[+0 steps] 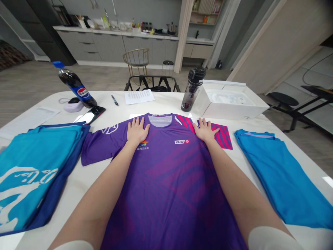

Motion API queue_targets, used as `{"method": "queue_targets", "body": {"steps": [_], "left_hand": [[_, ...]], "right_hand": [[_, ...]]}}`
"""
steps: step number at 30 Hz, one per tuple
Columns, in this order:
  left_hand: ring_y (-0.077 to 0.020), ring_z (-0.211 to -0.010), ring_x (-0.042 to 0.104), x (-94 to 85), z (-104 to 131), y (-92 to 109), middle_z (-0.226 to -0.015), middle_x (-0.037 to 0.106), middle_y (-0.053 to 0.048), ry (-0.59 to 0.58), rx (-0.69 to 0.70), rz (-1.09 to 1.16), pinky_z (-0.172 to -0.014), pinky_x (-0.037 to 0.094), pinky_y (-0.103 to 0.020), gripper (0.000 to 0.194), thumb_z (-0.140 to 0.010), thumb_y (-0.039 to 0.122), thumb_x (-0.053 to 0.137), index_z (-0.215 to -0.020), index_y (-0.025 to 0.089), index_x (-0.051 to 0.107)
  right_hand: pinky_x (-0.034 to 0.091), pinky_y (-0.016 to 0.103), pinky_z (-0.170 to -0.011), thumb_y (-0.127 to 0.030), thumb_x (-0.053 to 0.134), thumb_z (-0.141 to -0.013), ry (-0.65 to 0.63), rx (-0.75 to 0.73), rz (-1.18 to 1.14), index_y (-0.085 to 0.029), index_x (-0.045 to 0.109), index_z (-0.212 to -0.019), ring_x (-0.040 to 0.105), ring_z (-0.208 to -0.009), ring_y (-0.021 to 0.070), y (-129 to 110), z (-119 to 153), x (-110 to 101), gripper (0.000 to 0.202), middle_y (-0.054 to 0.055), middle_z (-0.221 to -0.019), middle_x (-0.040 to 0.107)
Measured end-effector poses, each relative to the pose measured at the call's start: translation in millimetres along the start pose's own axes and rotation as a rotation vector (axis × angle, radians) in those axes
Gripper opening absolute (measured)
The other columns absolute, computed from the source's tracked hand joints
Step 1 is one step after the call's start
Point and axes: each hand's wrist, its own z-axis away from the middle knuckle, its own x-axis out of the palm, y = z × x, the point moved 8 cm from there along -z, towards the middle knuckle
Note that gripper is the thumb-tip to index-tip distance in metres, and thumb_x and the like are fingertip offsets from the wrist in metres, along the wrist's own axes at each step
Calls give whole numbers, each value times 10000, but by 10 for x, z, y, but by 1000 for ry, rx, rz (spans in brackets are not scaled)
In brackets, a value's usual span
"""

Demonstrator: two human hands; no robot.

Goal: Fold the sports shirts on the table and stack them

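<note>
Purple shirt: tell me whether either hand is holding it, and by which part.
Nothing is gripped: the left hand and right hand lie open on the purple shirt, near its shoulders.

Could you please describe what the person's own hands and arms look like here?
The left hand and right hand are ungloved, with no ring, watch or bracelet visible. The forearms are uncovered, and plain whitish sleeves show at the bottom edge, without visible markings.
</note>
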Motion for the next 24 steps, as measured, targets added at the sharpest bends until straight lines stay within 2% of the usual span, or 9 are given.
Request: {"method": "queue_targets", "body": {"steps": [4,7,10,12,14,16,19,21,24], "left_hand": [[-322,-1573,186,23,-20,-8,-1697,236,-108,9,16,-10,-1267,149,-558,781,-997,654,194,-1617,197,321],[-321,-1555,245,1,2,16,-1671,306,-126,51,34,-12,-1262,180,-543,741,-1009,604,225,-1589,169,376],[-297,-1499,365,-93,56,95,-1598,436,-154,130,103,-15,-1260,211,-507,640,-1024,482,261,-1499,128,503],[-274,-1444,443,-170,107,169,-1536,517,-139,167,181,-9,-1256,236,-481,562,-1021,406,291,-1423,142,581],[-266,-1375,512,-244,149,240,-1471,581,-119,184,246,12,-1228,303,-456,508,-1010,367,324,-1365,163,625],[-274,-1298,565,-304,158,322,-1401,627,-116,187,273,42,-1162,397,-435,475,-998,354,357,-1329,170,646],[-274,-1230,601,-335,91,613,-1312,668,-124,166,331,95,-1089,464,-397,437,-982,335,399,-1288,165,661],[-260,-1178,631,-292,-13,953,-1258,693,-124,112,395,139,-1055,485,-370,410,-975,316,414,-1254,161,671],[-242,-1077,681,-148,-230,1584,-1182,731,-112,-8,473,165,-972,522,-344,370,-973,307,425,-1191,175,692]], "right_hand": [[28,768,-1168,-701,168,-999,24,-15,-23,-256,249,-1642,108,-1566,364,-13,17,-41,786,73,-1710,181],[88,689,-1214,-562,195,-1054,120,-94,-80,-199,330,-1609,192,-1556,316,-124,166,-165,676,118,-1678,277],[183,512,-1260,-471,257,-1072,203,-319,-150,-181,448,-1541,294,-1526,254,-360,469,-299,584,121,-1632,380],[251,416,-1249,-469,346,-1061,185,-511,-178,-199,528,-1481,371,-1486,232,-504,707,-333,531,101,-1585,459],[321,381,-1213,-452,403,-1051,170,-599,-190,-210,598,-1406,453,-1421,230,-503,867,-366,472,94,-1511,544],[394,384,-1153,-406,412,-1049,187,-507,-181,-200,647,-1325,534,-1327,244,-311,870,-419,416,113,-1406,618],[474,393,-1046,-346,438,-1028,177,-216,-118,-168,673,-1251,604,-1190,271,164,703,-475,370,152,-1284,651],[490,409,-1008,-323,443,-1018,161,-85,-51,-156,674,-1239,604,-1167,293,442,588,-514,360,173,-1273,636],[488,429,-987,-303,398,-1030,154,-6,37,-147,656,-1260,580,-1192,321,724,440,-589,380,198,-1284,611]]}}
